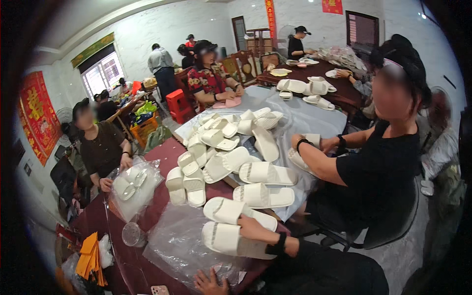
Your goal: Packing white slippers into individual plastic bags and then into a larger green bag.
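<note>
A pair of cream slippers lies at the front of the table, toes to the left: a nearer slipper [221,238] and a farther slipper [220,210]. My right hand [255,230], with a black band at the wrist, grips the pair from the right, its fingertips hidden between the straps. At the lower edge my left hand [211,283] rests palm down with its fingers spread, beside a clear plastic bag [179,246]. That bag lies flat, left of the pair. Just beyond, more cream slippers [265,173] are laid in a row.
A pile of slippers [223,135] covers the table's middle. At the left, a co-worker handles bagged slippers [130,184]; at the right, another co-worker holds slippers [312,142]. A clear cup [132,235], orange cards [88,255] and a phone [160,290] are at the near left.
</note>
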Demonstrator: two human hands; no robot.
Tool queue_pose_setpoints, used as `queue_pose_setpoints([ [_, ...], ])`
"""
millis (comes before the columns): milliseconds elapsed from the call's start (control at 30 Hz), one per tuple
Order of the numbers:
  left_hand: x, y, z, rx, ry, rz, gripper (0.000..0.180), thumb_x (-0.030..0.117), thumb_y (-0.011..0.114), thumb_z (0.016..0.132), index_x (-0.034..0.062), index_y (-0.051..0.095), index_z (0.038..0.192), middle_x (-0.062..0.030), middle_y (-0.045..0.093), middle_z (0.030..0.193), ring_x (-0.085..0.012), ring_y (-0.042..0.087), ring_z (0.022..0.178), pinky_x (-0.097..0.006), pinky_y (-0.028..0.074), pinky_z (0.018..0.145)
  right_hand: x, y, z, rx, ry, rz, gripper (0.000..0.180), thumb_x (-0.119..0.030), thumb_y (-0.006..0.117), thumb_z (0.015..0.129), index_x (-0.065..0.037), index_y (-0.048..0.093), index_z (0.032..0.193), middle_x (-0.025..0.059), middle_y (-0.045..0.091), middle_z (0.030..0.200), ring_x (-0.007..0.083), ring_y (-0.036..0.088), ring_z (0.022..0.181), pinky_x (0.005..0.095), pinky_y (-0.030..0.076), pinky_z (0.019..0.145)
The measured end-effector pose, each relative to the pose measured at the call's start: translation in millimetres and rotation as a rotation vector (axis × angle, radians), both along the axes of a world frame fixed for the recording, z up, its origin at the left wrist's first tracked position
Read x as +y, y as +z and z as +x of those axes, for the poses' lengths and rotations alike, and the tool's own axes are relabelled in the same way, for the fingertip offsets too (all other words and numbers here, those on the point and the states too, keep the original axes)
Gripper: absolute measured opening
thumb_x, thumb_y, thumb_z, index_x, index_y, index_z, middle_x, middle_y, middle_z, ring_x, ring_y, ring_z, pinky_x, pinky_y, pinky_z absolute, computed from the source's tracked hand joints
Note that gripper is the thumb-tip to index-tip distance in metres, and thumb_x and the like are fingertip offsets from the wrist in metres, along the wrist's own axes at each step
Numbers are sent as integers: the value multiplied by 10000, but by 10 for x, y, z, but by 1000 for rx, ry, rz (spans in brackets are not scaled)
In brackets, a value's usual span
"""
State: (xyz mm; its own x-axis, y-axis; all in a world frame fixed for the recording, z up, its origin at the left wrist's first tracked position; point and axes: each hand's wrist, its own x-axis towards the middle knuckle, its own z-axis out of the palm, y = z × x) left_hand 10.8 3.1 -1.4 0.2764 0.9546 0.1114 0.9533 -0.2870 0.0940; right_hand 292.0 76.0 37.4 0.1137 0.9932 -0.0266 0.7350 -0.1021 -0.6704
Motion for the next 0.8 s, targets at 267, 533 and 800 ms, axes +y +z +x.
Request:
queue_pose_setpoints([
  [267,3,-39,-7,30,43,-211,585,409,515,815,183,373,1335,-182,304,1380,-403,243,1262,-535,195,1016,-634,292,158,435,380,254,375,-160,648,758,-109,599,1125,132,390,1322,298,324,1252,364,250,1027],
  [533,62,-130,-4,-256,-48,-32,621,473,503,798,222,344,1343,-241,214,1380,-477,218,1242,-590,136,1002,-965,263,-22,512,894,-45,363,-154,588,817,-104,554,1175,125,309,1384,283,301,1273,338,268,1011],
  [800,251,-203,63,-489,65,69,466,297,477,865,227,400,1319,-159,416,1295,-330,405,1149,-510,302,927,-1103,318,-80,427,961,-129,403,-188,572,819,-130,511,1214,111,336,1362,279,357,1238,337,322,978],
])
